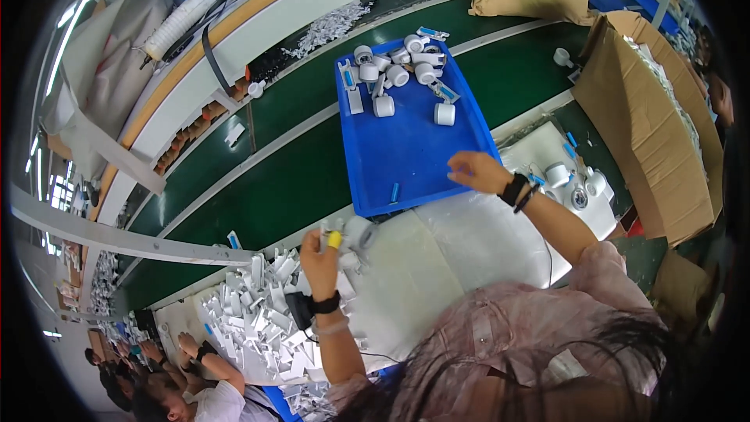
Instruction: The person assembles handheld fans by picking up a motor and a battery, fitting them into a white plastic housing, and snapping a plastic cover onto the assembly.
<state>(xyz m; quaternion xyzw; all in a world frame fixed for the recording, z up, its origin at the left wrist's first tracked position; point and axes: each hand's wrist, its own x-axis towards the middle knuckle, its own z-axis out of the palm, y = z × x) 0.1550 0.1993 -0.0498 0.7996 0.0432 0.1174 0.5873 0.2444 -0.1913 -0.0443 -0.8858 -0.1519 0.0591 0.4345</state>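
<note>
In my left hand [319,267] is a white plastic part with a round head [359,232], blurred by motion, held over the front edge of the work surface. A yellow cover sits on one finger of that hand. My right hand [478,172] hovers at the right near edge of a blue tray [406,152]; its fingers are loosely bent and apart, with nothing visible in them. Several white round-headed parts [397,75] are heaped at the tray's far end. Near its front lies a small blue piece [395,191].
A pile of white plastic pieces [266,305] spreads left of me. More round-headed parts [580,197] lie on a sheet at right, beside an open cardboard box [641,125]. The tray rests across a green conveyor belt [289,156]. Other people [187,383] work at far left.
</note>
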